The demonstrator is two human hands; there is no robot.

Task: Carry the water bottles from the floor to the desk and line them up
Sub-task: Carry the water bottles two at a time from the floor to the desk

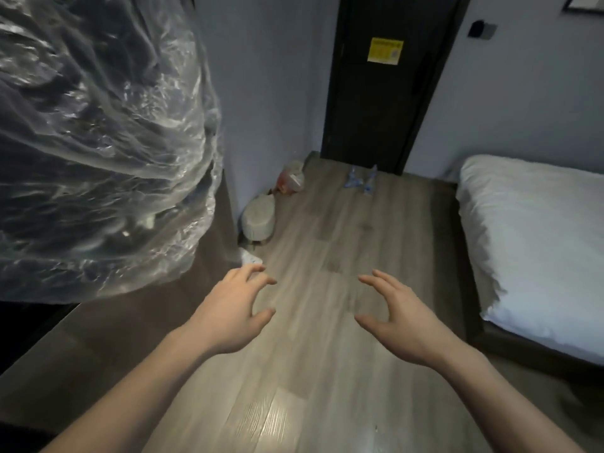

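Observation:
Two clear water bottles (361, 179) with blue labels stand on the wooden floor (327, 322) far ahead, just in front of the dark door (385, 76). My left hand (233, 313) and my right hand (397, 317) are stretched out over the floor in the foreground, well short of the bottles. Both hands are empty, with fingers spread and loosely curved, palms facing each other. No desk is in view.
A large bundle wrapped in clear plastic (98, 142) fills the upper left. A pale round stool (258, 219) and a plastic bag (292, 179) sit along the left wall. A bed with white bedding (536, 243) lines the right side.

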